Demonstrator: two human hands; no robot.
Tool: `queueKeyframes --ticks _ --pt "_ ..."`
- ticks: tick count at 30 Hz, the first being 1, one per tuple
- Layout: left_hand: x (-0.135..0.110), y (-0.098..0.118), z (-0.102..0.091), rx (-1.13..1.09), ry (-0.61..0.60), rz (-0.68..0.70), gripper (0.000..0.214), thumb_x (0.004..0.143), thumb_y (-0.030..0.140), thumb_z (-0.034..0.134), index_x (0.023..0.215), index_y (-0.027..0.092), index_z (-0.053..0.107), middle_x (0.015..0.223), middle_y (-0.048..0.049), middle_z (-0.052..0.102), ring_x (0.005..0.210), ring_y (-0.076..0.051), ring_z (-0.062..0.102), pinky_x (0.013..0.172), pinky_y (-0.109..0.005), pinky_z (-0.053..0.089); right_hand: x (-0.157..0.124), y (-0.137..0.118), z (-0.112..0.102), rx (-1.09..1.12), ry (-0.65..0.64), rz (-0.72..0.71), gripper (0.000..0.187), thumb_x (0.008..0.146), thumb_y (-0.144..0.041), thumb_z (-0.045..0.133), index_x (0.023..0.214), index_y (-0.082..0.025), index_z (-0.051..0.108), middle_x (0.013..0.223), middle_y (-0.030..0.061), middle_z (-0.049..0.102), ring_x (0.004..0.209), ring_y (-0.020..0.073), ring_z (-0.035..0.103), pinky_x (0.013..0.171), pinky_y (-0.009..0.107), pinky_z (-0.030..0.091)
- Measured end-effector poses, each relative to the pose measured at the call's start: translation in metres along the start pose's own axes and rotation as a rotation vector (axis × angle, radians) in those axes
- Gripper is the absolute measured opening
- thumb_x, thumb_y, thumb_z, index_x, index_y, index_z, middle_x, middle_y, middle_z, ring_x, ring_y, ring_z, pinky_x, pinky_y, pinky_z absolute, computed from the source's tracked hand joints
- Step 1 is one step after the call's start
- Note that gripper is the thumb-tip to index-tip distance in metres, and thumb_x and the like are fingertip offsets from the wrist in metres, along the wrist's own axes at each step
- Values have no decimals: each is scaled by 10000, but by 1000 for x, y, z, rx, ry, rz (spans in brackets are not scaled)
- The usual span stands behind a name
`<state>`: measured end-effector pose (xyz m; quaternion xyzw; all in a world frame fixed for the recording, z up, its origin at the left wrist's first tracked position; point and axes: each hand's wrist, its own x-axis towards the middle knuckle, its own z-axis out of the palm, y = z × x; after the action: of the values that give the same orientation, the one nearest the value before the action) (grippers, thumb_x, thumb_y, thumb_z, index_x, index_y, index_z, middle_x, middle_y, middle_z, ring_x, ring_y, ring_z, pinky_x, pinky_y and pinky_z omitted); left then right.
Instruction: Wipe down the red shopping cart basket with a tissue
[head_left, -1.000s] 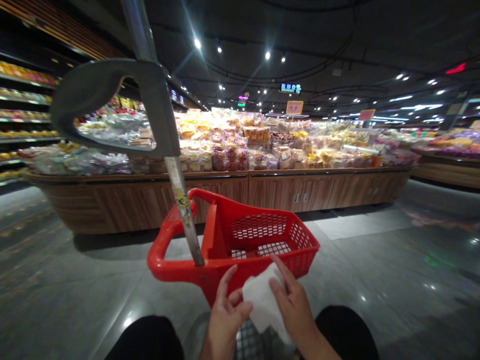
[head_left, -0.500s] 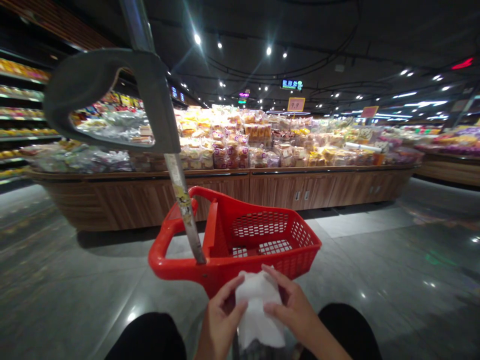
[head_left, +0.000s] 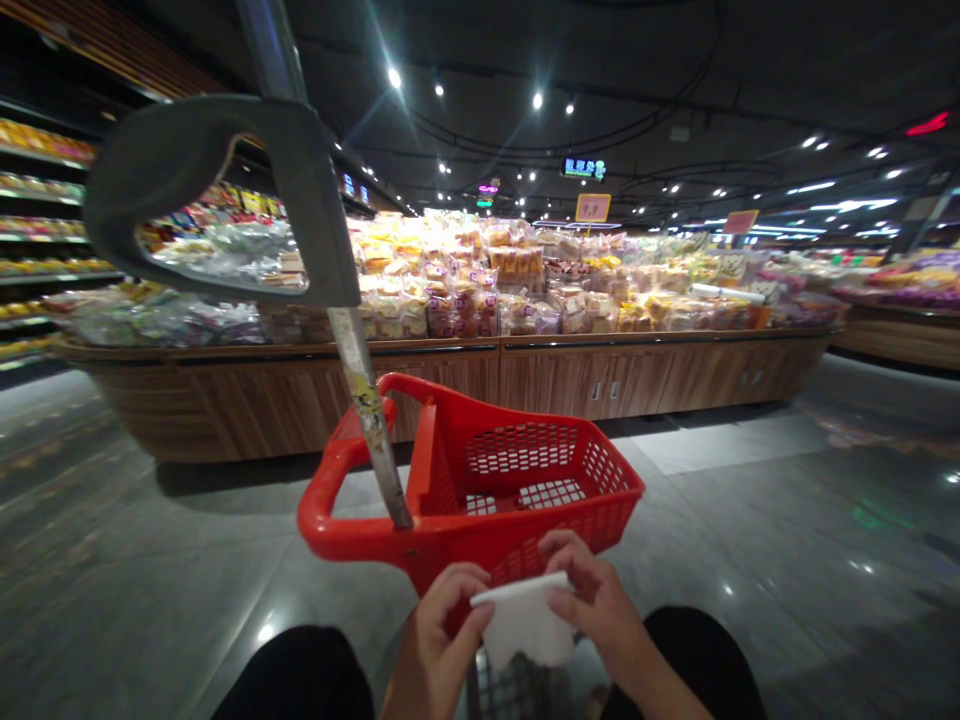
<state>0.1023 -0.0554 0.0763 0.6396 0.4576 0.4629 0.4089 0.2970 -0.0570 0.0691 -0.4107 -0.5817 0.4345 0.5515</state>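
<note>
Napkin: there it was, a white paper napkin [head_left: 523, 620], held up just over the near rim of the basket!
Left hand [head_left: 442, 640]: gripping the napkin's left edge.
Right hand [head_left: 596, 600]: pinching the right edge, the hands close together.
Basket: a red plastic basket [head_left: 450, 540], right behind the napkin.
Beyond: a wooden display counter [head_left: 300, 385] piled with bagged snacks [head_left: 457, 320].

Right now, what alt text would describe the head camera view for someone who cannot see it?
The left hand and right hand hold a white sheet of paper or tissue just in front of a red plastic shopping basket. Beyond, across a shiny floor, a wooden display counter is piled with packaged foods.
</note>
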Motion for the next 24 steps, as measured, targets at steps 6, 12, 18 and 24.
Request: queueKeyframes --ticks 6,12,18,24 --pt "-3 -3 -1 -26 -5 -111 227 783 424 591 734 202 591 637 15 608 591 -140 577 523 -214 429 -9 25 24 363 -27 356 478 608 -438 772 960 -157 614 809 54 680 714 212 637 674 334 508" --pt "7 7 -57 537 491 533 194 778 255 606 971 244 601 936 -28 678 872 -192 636 832 -310 477 40 -7 10 -327 134 -167 335 832 -286 526 1135 -183 625 1061 93 686 959 261 632 853 371 486" --pt "38 19 -110 1152 434 624 364 760 430 624 1026 182 612 1023 -101 682 991 -281 596 964 -476 350 63 24 33 -978 10 -383 670 674 29 410 1251 -274 569 1292 22 576 1244 271 456 1055 511 276" --pt "42 22 -106 1257 357 534 246 786 461 595 843 236 677 878 -32 709 846 -238 602 904 -436 338 54 47 69 -936 -26 -515 829 555 40 387 1333 -231 479 1365 25 499 1311 231 386 1092 498 249"
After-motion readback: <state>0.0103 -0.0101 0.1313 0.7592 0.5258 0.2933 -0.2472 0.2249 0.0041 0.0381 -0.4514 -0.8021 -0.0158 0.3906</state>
